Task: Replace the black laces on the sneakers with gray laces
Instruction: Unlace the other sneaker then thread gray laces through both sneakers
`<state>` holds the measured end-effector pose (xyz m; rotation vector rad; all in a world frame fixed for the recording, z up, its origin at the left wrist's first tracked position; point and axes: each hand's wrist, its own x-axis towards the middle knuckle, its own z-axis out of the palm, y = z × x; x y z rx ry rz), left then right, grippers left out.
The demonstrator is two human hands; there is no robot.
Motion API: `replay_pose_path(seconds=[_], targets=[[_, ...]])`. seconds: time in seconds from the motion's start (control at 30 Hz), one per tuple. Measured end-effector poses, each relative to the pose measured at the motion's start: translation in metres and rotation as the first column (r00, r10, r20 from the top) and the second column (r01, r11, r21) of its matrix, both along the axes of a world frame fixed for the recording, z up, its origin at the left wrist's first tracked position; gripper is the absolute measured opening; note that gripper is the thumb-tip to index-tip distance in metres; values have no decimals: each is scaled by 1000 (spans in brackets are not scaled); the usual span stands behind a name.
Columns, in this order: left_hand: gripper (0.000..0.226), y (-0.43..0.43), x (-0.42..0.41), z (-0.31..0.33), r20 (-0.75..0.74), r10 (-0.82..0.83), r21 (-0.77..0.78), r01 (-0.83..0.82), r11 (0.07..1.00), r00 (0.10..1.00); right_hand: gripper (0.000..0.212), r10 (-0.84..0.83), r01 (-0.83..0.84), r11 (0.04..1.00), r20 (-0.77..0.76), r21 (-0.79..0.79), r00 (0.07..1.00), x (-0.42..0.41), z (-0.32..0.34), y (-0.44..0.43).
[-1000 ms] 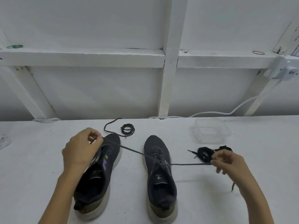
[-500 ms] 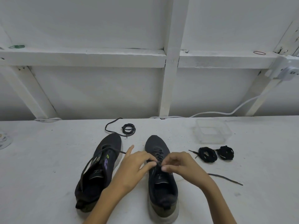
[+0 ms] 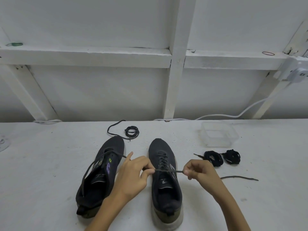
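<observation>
Pinched between left hand point(image 3: 133, 179) and right hand point(image 3: 201, 172), the lace point(image 3: 166, 171) stretches taut above the laced sneaker point(image 3: 166, 194); I'd keep it untwisted and even before threading.

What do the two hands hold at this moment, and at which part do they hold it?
Both hold one dark lace: the left hand and the right hand each pinch it mid-length, taut above the right sneaker.

Dim flat light, soft shadows, wide-angle distortion
</observation>
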<state>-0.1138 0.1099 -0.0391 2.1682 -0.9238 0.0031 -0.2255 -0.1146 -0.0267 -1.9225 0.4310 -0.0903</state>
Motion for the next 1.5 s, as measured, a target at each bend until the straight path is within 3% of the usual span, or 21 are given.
replay_pose_path(seconds=[0.13,0.33,0.5,0.57,0.73,0.87,0.93,1.1,1.3,1.5], targets=[[16,5,0,-4,-24,16,-9,-16,1000,1000,29,-16,17,999,-33,42,999,-1,-3,-3],[29,9,-4,0,-136,-12,-24,9,1000,991,22,11,-2,990,-65,143,998,0,-2,-2],[8,4,-16,10,-311,-86,-116,52,992,946,13,163,-159,978,-24,136,986,-3,9,8],[18,-1,-26,8,-344,-58,-144,8,990,937,24,215,-214,973,-1,91,977,-2,12,19],[18,-3,-36,-3,-153,-24,-129,4,992,988,24,186,-177,980,110,-92,976,-1,6,29],[15,-1,-37,1,95,-5,79,-3,997,995,21,166,-152,983,139,-105,976,-5,4,27],[15,-1,-36,5,147,-6,128,-13,992,989,20,155,-141,984,133,-106,979,-4,2,27],[18,-2,-30,5,161,-49,154,24,988,986,13,147,-147,989,142,-11,979,-3,2,27],[23,-8,-25,10,216,-97,63,85,994,972,12,-34,1,986,195,168,980,1,2,34],[31,-10,-25,0,-53,-44,-76,40,996,998,14,-183,128,949,171,288,968,2,-3,43]])
